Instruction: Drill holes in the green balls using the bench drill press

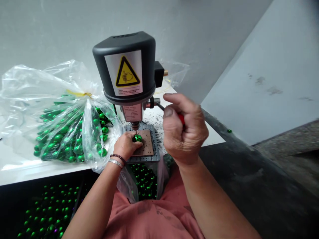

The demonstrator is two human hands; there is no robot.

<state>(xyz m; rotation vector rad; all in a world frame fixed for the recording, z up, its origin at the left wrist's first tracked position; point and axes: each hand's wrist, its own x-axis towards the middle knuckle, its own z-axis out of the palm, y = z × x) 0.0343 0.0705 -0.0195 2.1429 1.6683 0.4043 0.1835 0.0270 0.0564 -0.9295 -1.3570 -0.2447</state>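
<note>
My left hand pinches a shiny green ball between thumb and fingers on a brown board. The board lies on the grey base of a small bench drill press. Straight above the ball comes the thin drill bit, its tip at or very near the ball's top. On the right of the machine, my right hand is closed around the red grip of the feed lever; its index finger is partly raised.
A clear plastic bag tied with yellow string and full of green balls lies left of the press. More green balls fill an open bag below the table edge and a dark container at lower left. Dark shavings dot the white table.
</note>
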